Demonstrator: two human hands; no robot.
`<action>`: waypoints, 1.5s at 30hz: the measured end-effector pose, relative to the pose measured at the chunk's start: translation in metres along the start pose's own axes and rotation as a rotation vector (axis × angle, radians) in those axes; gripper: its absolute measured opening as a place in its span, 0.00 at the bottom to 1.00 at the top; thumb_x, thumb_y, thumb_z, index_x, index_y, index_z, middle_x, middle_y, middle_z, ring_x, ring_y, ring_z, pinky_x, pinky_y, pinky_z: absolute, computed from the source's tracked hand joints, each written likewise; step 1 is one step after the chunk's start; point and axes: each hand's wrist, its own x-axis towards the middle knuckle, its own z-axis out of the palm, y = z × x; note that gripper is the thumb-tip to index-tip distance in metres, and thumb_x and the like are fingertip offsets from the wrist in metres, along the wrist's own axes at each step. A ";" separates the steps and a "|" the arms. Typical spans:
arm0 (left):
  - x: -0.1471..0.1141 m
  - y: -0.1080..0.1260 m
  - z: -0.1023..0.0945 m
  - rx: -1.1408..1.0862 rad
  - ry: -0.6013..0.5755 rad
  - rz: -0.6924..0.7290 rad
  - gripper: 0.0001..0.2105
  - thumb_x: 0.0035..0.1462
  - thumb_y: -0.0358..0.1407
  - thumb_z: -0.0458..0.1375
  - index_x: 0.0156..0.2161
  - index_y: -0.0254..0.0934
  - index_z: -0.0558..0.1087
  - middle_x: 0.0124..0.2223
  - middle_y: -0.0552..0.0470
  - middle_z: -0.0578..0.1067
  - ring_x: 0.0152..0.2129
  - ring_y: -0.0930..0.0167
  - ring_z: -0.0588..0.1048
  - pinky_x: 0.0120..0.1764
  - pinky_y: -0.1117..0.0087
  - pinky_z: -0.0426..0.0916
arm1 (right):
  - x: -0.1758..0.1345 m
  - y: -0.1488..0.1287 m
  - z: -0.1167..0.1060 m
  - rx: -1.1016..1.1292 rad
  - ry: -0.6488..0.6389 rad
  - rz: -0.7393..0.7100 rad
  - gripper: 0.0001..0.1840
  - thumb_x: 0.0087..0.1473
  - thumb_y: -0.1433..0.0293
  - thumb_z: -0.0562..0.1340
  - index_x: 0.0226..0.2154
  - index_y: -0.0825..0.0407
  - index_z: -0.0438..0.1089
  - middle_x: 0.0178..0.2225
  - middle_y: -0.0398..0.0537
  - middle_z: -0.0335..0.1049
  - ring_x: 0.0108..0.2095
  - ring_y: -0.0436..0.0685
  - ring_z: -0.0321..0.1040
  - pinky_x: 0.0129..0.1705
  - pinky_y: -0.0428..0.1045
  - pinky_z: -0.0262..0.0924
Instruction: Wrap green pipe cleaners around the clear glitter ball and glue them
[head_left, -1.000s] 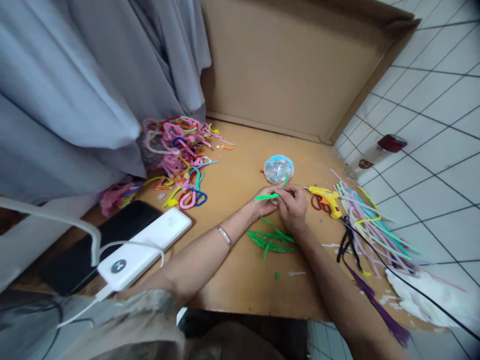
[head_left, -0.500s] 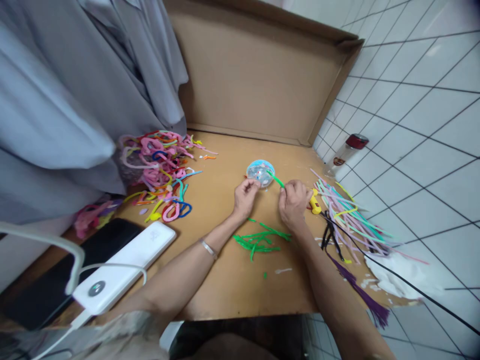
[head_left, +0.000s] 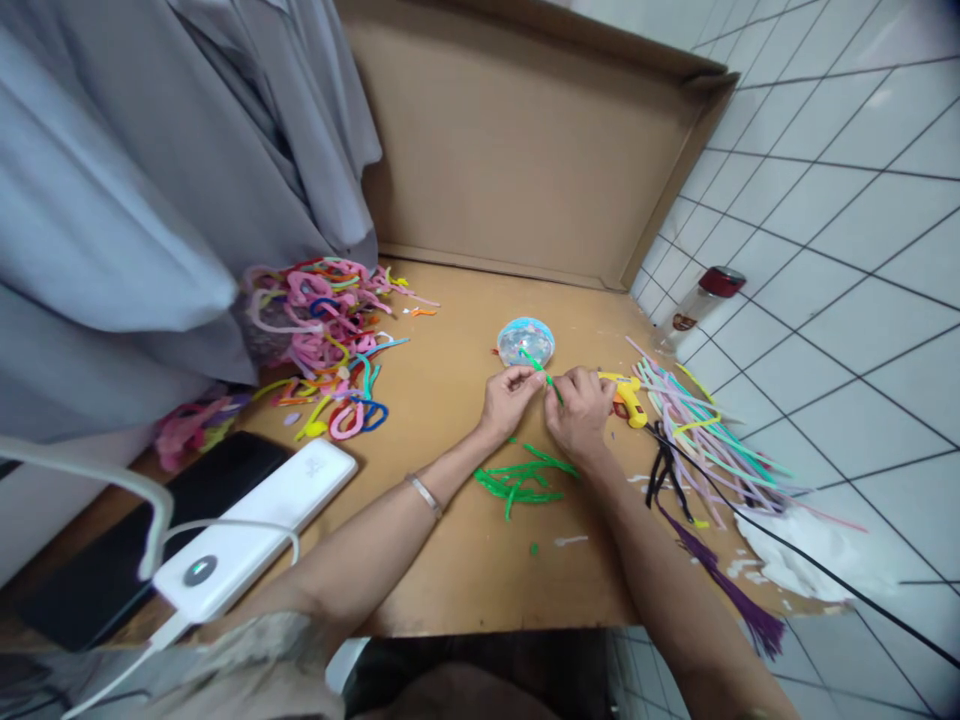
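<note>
A thin green pipe cleaner (head_left: 547,377) slants between my hands, its upper end in front of a small round bowl (head_left: 526,328) with a bluish rim. My left hand (head_left: 510,400) pinches it near the middle with thumb and fingertips. Curled fingers of my right hand (head_left: 581,415) hold its lower end. Just right of that hand lies a yellow glue gun (head_left: 634,405) with a black cord. Nearer to me, several short green pipe cleaner pieces (head_left: 517,482) are heaped on the table (head_left: 480,580).
Tangled coloured pipe cleaners (head_left: 322,320) pile up at the left, behind a white power bank (head_left: 259,530). Long pastel pipe cleaners (head_left: 705,430), a purple bundle (head_left: 720,580) and a red-capped bottle (head_left: 705,295) are on the right. A cardboard panel (head_left: 510,140) stands behind.
My hands have come closer together below the bowl. My left fingers now pinch the green pipe cleaner, which has shifted down and left, and more of the glue gun shows.
</note>
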 end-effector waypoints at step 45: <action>0.016 0.011 -0.021 0.840 -0.361 0.459 0.16 0.63 0.43 0.48 0.33 0.38 0.74 0.29 0.48 0.74 0.31 0.65 0.70 0.44 0.62 0.60 | 0.003 0.006 -0.009 0.219 0.072 0.010 0.12 0.61 0.66 0.55 0.39 0.46 0.74 0.53 0.52 0.65 0.54 0.63 0.59 0.54 0.60 0.49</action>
